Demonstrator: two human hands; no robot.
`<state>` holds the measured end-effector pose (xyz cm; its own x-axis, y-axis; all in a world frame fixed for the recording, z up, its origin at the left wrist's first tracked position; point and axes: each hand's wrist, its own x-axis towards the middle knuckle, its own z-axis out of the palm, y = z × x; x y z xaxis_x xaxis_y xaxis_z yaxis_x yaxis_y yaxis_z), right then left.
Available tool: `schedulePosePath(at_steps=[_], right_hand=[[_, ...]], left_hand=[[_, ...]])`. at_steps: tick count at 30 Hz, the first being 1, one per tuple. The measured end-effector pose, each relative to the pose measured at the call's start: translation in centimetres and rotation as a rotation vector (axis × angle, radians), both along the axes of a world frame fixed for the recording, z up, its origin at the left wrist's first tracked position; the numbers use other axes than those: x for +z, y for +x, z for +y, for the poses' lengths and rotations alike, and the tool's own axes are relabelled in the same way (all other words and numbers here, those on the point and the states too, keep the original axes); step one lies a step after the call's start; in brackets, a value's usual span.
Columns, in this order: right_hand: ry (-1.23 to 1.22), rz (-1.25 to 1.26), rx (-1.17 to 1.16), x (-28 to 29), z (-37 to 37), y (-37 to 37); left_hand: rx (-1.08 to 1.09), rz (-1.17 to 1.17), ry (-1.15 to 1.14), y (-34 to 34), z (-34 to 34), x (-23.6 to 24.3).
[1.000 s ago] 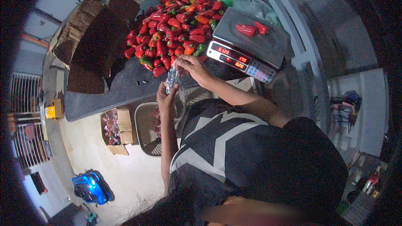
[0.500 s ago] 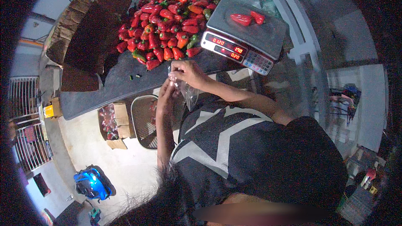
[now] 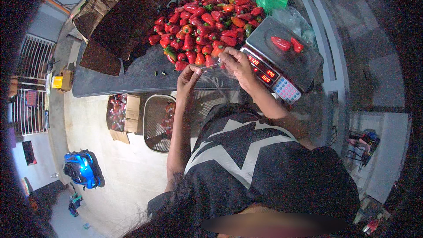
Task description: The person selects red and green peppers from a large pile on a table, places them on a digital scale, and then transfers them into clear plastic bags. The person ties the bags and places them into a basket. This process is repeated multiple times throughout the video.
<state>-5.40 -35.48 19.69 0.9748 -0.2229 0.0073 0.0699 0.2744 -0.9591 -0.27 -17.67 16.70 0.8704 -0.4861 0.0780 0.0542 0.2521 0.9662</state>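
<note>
So, a clear plastic bag (image 3: pixel 213 79) is held up between both hands, with its edge pulled taut roughly sideways. One end is pinched between thumb and fingertips of the left hand (image 3: pixel 189 80), the other is gripped by the bunched fingers of the right hand (image 3: pixel 237 65). Its loose film is seen drooping toward the body; whether the mouth is open can't be told.

Just past the fingers, a big pile of red peppers (image 3: pixel 205 31) is spread over the dark table (image 3: pixel 136 78). Off to the right, two red peppers (image 3: pixel 280 43) are laid on the plate of the scale (image 3: pixel 287 69), the larger one stretched mostly sideways. They're much nearer the right hand, though the scale's lit panel is set in between and is partly covered by that hand.

Farther out, a green bag (image 3: pixel 272 1) is left beyond the scale, and the far left is taken up by an open cardboard box (image 3: pixel 108 28).
</note>
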Motion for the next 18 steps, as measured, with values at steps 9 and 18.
schedulePosePath(at_steps=[9,18], right_hand=[[0.007,0.125,-0.005,-0.3,1.1,-0.4],[-0.136,0.089,0.761,-2.2,3.7,0.0]], left_hand=[[0.124,0.120,0.195,-2.1,0.1,1.1],[0.479,-0.137,0.174,0.2,6.0,2.8]])
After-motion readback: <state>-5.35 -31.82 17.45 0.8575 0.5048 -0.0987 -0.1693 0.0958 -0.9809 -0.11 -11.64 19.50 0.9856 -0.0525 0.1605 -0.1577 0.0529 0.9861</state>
